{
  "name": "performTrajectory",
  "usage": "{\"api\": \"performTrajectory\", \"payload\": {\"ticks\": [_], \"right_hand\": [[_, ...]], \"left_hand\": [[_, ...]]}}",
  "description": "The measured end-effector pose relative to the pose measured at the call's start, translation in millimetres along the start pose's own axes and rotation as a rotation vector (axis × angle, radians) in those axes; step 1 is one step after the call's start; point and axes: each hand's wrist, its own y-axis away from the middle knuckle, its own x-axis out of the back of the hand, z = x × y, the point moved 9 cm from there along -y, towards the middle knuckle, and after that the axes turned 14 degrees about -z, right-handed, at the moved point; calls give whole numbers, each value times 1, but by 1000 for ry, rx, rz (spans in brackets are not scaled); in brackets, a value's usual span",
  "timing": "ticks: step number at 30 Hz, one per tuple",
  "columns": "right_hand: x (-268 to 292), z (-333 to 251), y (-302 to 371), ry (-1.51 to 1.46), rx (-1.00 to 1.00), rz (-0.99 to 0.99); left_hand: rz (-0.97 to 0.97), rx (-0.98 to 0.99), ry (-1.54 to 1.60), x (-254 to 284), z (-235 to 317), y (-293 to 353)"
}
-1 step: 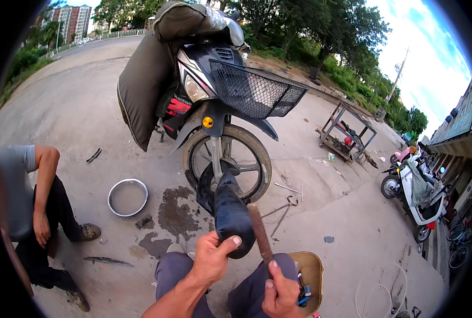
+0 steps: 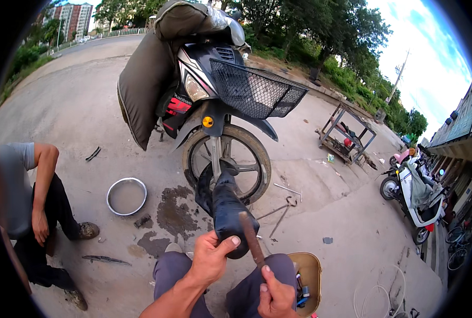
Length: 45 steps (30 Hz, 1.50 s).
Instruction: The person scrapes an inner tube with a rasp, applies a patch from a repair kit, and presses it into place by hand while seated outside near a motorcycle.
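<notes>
My left hand (image 2: 210, 258) grips a black rubber inner tube (image 2: 226, 212) that is pulled out from the front wheel (image 2: 227, 161) of a black scooter (image 2: 209, 79). The tube is folded over my knee. My right hand (image 2: 274, 294) holds a brown flat file or rasp (image 2: 250, 237), its upper end resting on the tube's surface just right of my left thumb. My legs in grey trousers (image 2: 172, 270) are below both hands.
A round metal basin (image 2: 126, 196) lies on wet concrete at left. A person in a grey shirt (image 2: 32, 212) squats at far left. Long pliers (image 2: 283, 212) lie right of the wheel. A yellow tool box (image 2: 312, 273), a metal cart (image 2: 347, 132) and parked scooter (image 2: 416, 191) are right.
</notes>
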Motion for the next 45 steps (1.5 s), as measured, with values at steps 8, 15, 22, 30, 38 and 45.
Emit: {"api": "performTrajectory", "payload": {"ticks": [8,15,22,30,38,45], "right_hand": [[-19,3,-38,57,0,-35],[-20,6,-27,94,-32,-16],[-15,-1,-2,101,-45,-63],[-4,23,-54,-83,-94,2],[-16,13,-3,20,-20,25],[-16,8,-5,-25,-64,-18]], "left_hand": [[-30,-13,-21,2,-4,2],[-37,39,-26,-4,-10,-2],[-17,15,-51,-3,-10,3],[-18,33,-53,1,-14,5],[-30,43,-19,-1,-13,1],[-15,-1,-62,-1,-9,3]]}}
